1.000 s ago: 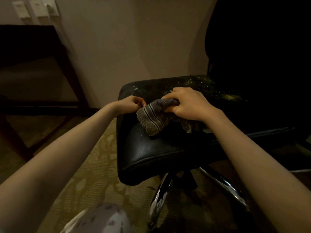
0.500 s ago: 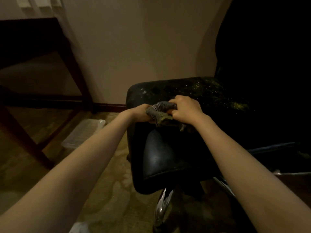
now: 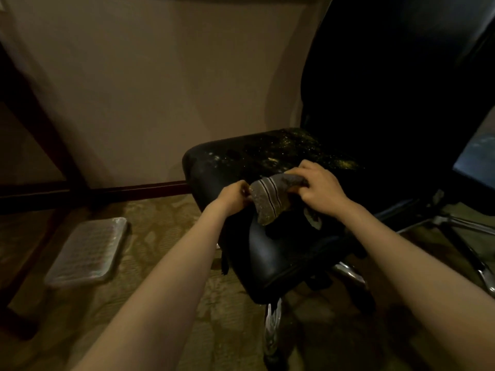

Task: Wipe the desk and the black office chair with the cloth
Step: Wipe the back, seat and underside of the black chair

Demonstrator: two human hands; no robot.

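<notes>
The black office chair (image 3: 270,253) stands in front of me, its seat speckled with yellowish dust toward the back and its tall backrest dark at the upper right. A grey cloth (image 3: 269,200) with dark and pale stripes hangs above the seat's front part. My left hand (image 3: 234,196) pinches the cloth's left edge. My right hand (image 3: 318,187) grips its bunched right end. The dark wooden desk (image 3: 32,124) shows only as legs and a rail at the far left.
A pale wall rises behind the chair, with a dark baseboard (image 3: 139,190) at its foot. A wrapped flat rectangular pack (image 3: 88,253) lies on the patterned carpet to the left. Chrome chair legs (image 3: 273,325) spread below the seat.
My view has shifted right and down, so the chair sits more centred. The cloth was bunched between both hands half a second ago; now its striped part hangs spread between them.
</notes>
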